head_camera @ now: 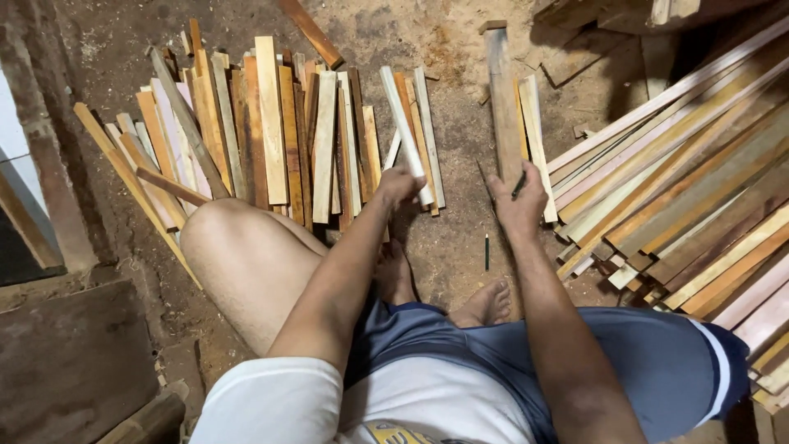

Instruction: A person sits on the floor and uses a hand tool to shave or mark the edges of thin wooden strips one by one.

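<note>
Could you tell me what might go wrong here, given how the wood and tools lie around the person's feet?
The left hand holds a pale strip at one end only, so the strip may swing or slip. The right hand grips what looks like a pencil while resting on a plank, which could weaken its hold. A second pencil lies loose on the sawdust floor near a bare foot, which might step on it.

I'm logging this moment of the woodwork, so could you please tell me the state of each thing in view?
Left hand: closed around the pale wood strip.
Pale wood strip: gripped at its near end, angled over the pile.
Right hand: holding a thin dark tool, resting on the grey plank.
Grey plank: flat on the floor.
Pile of short strips: laid side by side.
Long slats: stacked at the right.
Pencil: lying loose on the floor.
</note>
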